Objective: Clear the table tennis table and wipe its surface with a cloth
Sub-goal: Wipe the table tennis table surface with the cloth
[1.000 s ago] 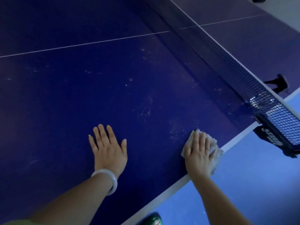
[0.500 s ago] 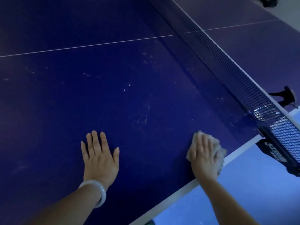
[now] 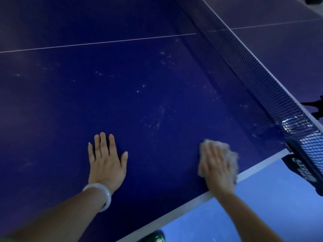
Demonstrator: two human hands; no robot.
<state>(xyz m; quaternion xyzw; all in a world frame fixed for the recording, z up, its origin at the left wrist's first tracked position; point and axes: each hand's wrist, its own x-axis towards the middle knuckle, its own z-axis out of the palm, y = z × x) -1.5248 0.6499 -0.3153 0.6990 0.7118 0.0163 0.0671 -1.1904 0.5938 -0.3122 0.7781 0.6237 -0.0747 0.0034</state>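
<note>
My right grip [image 3: 217, 165], fingers spread flat, is pressing the cloth [image 3: 227, 154] on the desk [image 3: 139, 110]; my left grip [image 3: 106, 161] is lying spread flat beside.

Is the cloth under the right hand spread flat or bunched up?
Bunched up. The cloth shows as a crumpled lump with uneven edges around the right hand, which presses it on the table.

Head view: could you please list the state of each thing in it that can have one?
Left hand: flat on the table, fingers straight, holding nothing.
Right hand: pressing the cloth, fingers straight, motion-blurred.
Cloth: crumpled under the right hand, near the table's edge.
Table: pale specks and smudges beyond the hands.
Net: up, stretched across the table.
Bracelet: on the left wrist.
</note>
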